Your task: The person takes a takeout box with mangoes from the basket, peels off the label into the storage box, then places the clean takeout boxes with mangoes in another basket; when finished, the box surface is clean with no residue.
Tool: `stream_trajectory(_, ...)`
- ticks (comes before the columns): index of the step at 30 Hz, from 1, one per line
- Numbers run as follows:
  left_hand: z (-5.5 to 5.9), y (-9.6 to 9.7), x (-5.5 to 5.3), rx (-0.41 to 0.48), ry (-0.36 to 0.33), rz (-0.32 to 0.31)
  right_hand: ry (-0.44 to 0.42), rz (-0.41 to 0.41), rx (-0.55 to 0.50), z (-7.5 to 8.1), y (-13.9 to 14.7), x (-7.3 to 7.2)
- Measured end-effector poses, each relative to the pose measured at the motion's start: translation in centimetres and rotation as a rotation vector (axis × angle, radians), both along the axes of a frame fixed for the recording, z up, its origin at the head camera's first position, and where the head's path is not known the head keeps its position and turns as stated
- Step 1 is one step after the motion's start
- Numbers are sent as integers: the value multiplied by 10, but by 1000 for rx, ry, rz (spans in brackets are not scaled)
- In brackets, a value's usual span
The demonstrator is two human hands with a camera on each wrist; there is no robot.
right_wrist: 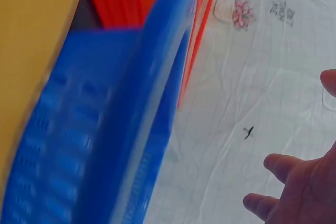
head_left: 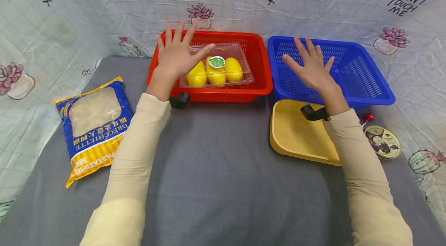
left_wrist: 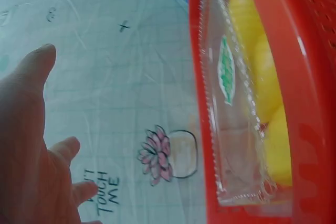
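My left hand (head_left: 177,56) is raised with fingers spread, overlapping the left side of the red basket (head_left: 261,64) in the head view. Inside that basket lies a clear plastic box (head_left: 240,54) of yellow fruit (head_left: 216,73) with a green and white sticker. Fingers spread as well, my right hand (head_left: 313,69) hovers over the blue basket (head_left: 378,79), which has nothing in it that shows. Neither hand holds anything. In the left wrist view the boxed yellow fruit (left_wrist: 266,77) sits beyond the red rim, apart from the left hand (left_wrist: 31,145).
A yellow tray (head_left: 296,133) stands in front of the blue basket, partly under my right forearm. Right of it lie a round tin (head_left: 383,142) and a red-wrapped lollipop (head_left: 368,117). A blue and yellow pasta bag (head_left: 95,126) lies at the left. A printed sheet (head_left: 240,2) hangs behind.
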State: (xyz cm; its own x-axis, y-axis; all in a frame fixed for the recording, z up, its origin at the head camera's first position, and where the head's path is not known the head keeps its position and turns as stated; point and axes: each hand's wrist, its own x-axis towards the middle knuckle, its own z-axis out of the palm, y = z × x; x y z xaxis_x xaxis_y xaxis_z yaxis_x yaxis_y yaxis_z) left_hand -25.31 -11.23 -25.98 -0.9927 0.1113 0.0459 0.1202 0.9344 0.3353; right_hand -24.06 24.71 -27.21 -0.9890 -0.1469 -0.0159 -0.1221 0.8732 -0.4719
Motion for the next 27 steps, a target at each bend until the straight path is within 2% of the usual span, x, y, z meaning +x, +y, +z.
stream_trajectory(6,-1,4,12,42,84,-1,13,33,-13,-8,-17,5)
stream_trajectory(14,-10,5,24,110,243,-25,12,66,2,-18,-37,11)
stream_trajectory(21,-26,0,31,227,396,-44,15,94,-56,-22,-46,10)
stream_trajectory(27,-46,-9,34,315,469,8,17,133,-106,-27,-53,9)
